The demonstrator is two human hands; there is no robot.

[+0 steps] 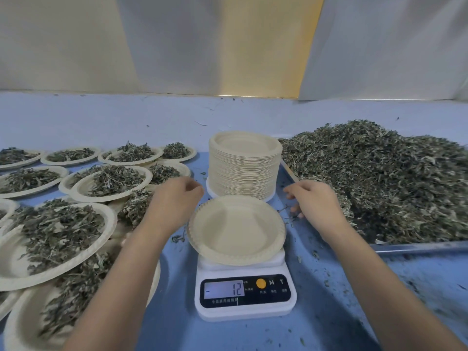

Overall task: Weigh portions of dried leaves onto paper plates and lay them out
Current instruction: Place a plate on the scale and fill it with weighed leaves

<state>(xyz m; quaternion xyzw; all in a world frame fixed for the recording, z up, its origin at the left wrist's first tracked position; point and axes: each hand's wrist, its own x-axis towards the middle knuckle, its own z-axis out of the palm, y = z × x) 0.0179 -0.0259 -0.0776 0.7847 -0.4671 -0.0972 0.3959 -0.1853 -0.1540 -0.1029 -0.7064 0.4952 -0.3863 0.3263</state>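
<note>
An empty paper plate [236,229] sits on the white digital scale [245,295], whose display reads 12 with a dash at its left. My left hand [174,201] hovers just left of the plate's far rim, fingers loosely curled and holding nothing. My right hand [314,201] hangs to the right of the plate, fingers loosely curled down toward the edge of the tray, empty. A big heap of dried leaves [385,178] lies on a metal tray [415,247] at the right. A tall stack of empty plates [245,165] stands behind the scale.
Several paper plates filled with leaves [50,239] cover the blue table's left side, some overlapping. Loose leaf crumbs [326,274] are scattered on the blue surface right of the scale. A pale wall and hanging sheets close off the back.
</note>
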